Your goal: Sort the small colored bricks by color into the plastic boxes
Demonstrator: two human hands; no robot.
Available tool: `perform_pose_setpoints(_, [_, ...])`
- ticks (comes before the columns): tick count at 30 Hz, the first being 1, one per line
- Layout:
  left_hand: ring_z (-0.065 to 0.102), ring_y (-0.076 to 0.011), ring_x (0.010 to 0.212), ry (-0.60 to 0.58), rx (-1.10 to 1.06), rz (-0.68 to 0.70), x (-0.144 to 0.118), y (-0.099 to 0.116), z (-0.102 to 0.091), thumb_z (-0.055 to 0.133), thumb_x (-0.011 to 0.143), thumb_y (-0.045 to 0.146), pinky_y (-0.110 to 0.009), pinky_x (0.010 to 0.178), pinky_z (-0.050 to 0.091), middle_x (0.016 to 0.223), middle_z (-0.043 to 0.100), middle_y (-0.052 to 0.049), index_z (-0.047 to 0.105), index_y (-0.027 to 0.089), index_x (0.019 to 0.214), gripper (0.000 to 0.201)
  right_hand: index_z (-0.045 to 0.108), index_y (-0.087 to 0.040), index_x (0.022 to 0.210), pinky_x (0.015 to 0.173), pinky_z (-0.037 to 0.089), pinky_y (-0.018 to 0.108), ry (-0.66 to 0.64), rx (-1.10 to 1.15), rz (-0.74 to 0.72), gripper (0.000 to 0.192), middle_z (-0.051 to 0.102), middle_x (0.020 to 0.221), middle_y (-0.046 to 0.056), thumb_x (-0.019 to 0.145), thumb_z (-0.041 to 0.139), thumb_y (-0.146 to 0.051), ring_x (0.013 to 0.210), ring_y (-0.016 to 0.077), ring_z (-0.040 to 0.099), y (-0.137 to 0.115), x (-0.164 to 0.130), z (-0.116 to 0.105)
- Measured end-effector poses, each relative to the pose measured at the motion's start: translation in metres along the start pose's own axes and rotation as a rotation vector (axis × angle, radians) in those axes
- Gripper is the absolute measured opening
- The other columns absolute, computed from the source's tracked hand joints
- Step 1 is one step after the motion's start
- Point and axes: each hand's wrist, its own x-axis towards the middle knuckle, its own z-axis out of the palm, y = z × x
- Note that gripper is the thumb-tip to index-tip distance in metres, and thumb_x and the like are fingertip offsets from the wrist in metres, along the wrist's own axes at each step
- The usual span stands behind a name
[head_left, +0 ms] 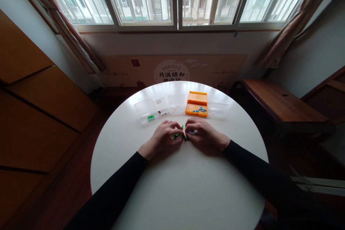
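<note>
The L hand [167, 133] & R hand [201, 131] were curled over small bits [176, 137] on the desk [175, 187], close together; can't tell if either had a bit pinched. Bits lay btwn & under them, w/ the orange box [197, 97] & clear boxes [144, 106] just past. Step was prob. picking thru bits; next move seemed to need a light pinch.

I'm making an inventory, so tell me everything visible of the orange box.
The orange box looks like plastic, rectangular and open, with a brighter strip along its far edge and a ridge across its middle. Small blue pieces lie scattered in its nearer half. It rests on the white table between two clear containers, beyond the right hand, which seems not to touch it.
</note>
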Motion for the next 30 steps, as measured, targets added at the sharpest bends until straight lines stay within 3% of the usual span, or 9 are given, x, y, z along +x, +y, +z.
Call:
perform_pose_setpoints(7, [0.075, -0.018, 0.093, -0.006, 0.005, 0.05, -0.0001, -0.0047, 0.0008, 0.074, 0.105, 0.029, -0.036, 0.092, 0.048, 0.107, 0.081, -0.002, 0.084, 0.029, 0.102, 0.01, 0.077, -0.024, 0.096, 0.084, 0.054, 0.034, 0.004, 0.004, 0.005, 0.005, 0.074, 0.102, 0.005, 0.098, 0.076, -0.02, 0.092, 0.0209, 0.068, -0.0017, 0.0003, -0.0003])
perform_pose_setpoints(15, [0.075, -0.0184, 0.094, -0.023, 0.0, 0.061, 0.0, -0.0056, 0.0021, 0.075, 0.106, 0.036, -0.036, 0.092, 0.048, 0.107, 0.08, -0.003, 0.079, 0.026, 0.098, 0.013, 0.077, -0.024, 0.096, 0.084, 0.053, 0.033, 0.01, -0.002, 0.004, 0.005, 0.074, 0.103, 0.005, 0.097, 0.076, -0.019, 0.092, 0.0205, 0.068, -0.0007, 0.0, 0.0001])
perform_pose_setpoints(19, [0.076, -0.0198, 0.097, -0.014, -0.013, 0.044, -0.0003, -0.0025, 0.0006, 0.075, 0.101, 0.026, -0.037, 0.095, 0.049, 0.106, 0.08, -0.003, 0.08, 0.026, 0.102, 0.005, 0.077, -0.024, 0.097, 0.084, 0.054, 0.033, 0.007, -0.001, 0.004, 0.006, 0.074, 0.102, 0.004, 0.096, 0.077, -0.018, 0.091, 0.0204, 0.068, -0.0017, -0.0001, -0.0004])
perform_pose_setpoints(22, [0.076, -0.0203, 0.097, -0.027, -0.01, 0.027, -0.0004, -0.0004, -0.0014, 0.074, 0.097, 0.02, -0.037, 0.097, 0.049, 0.108, 0.08, -0.003, 0.08, 0.027, 0.102, 0.011, 0.078, -0.024, 0.097, 0.084, 0.054, 0.033, 0.007, -0.002, 0.007, 0.007, 0.074, 0.102, 0.004, 0.096, 0.077, -0.017, 0.092, 0.0205, 0.068, -0.0029, 0.0003, -0.001])
perform_pose_setpoints(30, [0.075, -0.0194, 0.096, -0.007, -0.014, 0.002, 0.0004, -0.0017, 0.0025, 0.067, 0.105, 0.021, -0.037, 0.095, 0.051, 0.111, 0.078, -0.005, 0.076, 0.023, 0.103, 0.009, 0.078, -0.025, 0.099, 0.085, 0.055, 0.034, 0.011, -0.015, -0.006, 0.004, 0.075, 0.104, 0.005, 0.098, 0.078, -0.021, 0.093, 0.0213, 0.069, 0.0, -0.0005, -0.0001])
